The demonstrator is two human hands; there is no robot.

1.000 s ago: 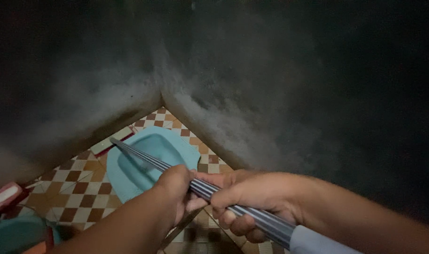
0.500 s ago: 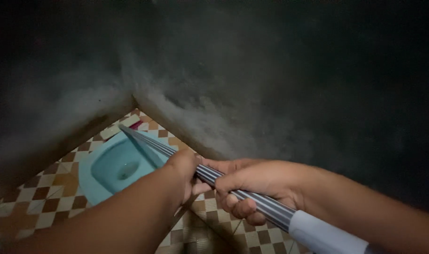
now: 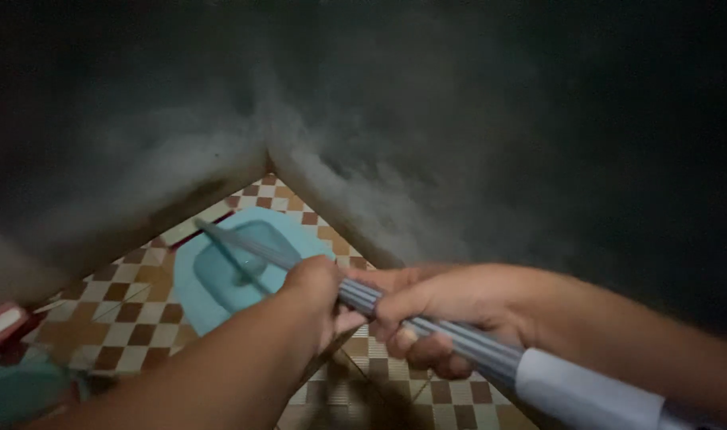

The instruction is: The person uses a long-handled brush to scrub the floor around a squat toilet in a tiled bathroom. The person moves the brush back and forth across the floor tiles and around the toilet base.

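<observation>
Two hands, left hand (image 3: 314,293) ahead of right hand (image 3: 436,317), clench a ribbed, striped grey handle (image 3: 395,314). Its shaft slants toward a smooth blue squat toilet pan (image 3: 220,275) set in checkered floor tiles (image 3: 128,306).

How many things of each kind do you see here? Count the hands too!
Hands on the pole: 2, the left hand and the right hand
Striped pole with a white end: 1
Blue squat toilet pan in the checked floor: 1
Red and white thing at the left edge, too blurred to tell: 1
Total: 5
</observation>
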